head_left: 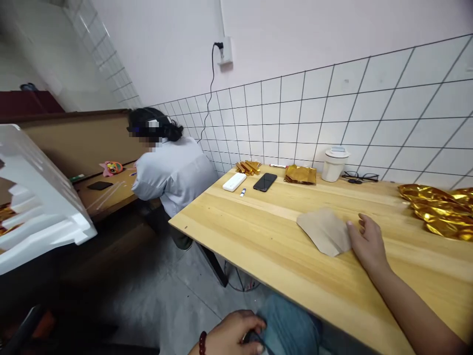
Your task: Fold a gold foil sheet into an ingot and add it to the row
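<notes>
My right hand (367,241) lies flat on the wooden table (258,236), fingers spread, its fingertips on the edge of a beige paper sheet (325,230). My left hand (232,335) is below the table edge beside my knee in blue jeans (291,330), fingers curled over something dark that I cannot make out. A beaded bracelet (202,343) is on that wrist.
On the table lie gold foil sheets (441,209) at the right, a gold foil pack (301,174), folded gold pieces (248,167), a black phone (265,182), a white power bank (234,181), a white cup (333,165) and glasses (360,176). Another person (172,170) sits at the far desk. White foam (40,197) stands left.
</notes>
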Tool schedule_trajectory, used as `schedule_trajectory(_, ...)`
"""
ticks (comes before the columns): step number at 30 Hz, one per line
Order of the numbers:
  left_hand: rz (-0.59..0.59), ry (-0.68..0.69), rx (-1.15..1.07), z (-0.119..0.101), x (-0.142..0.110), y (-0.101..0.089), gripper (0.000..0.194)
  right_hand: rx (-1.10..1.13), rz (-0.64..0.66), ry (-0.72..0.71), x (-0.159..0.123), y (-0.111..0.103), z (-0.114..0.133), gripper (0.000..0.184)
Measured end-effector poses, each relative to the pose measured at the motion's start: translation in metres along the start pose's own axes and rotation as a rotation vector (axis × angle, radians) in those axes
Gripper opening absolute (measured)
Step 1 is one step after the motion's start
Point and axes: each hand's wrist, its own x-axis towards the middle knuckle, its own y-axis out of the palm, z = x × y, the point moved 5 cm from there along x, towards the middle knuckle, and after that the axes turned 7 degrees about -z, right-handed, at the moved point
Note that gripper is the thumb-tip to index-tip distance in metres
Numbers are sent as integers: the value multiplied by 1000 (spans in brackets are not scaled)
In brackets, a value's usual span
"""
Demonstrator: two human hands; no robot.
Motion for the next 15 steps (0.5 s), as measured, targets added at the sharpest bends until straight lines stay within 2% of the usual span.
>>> schedule_trajectory(1,52,103,31,-24,-6,-2,46,15,-2,-30,0,1,-1,72)
schedule_trajectory(3,173,280,-45,-70,-10,-8,47,35,-29,-57,1,3,-3,68)
schedule_trajectory(5,215,410,-156,-108,-1,-21,43,64,-44,-59,3,4,-4,66)
schedule_trajectory(6,184,445,-172,-121,9,-29,41,83,-56,-44,4,4,-4,66)
schedule_trajectory(8,48,497,-149,-143,34,-47,38,127,-70,-12,6,2,-5,67)
schedule_trajectory(11,-256,510,-74,-161,62,-67,39,190,-116,30,6,-5,-5,66)
schedule_trajectory(12,-309,510,-63,-163,65,-67,40,202,-128,34,5,-7,-6,64)
schedule_trajectory(13,-277,506,-75,-163,65,-61,41,210,-133,34,4,-9,-6,62)
schedule_trajectory(14,-150,490,-118,-158,62,-49,42,213,-129,35,3,-10,-7,61)
schedule_trajectory(15,47,458,-193,-148,57,-33,44,214,-116,41,2,-9,-8,61)
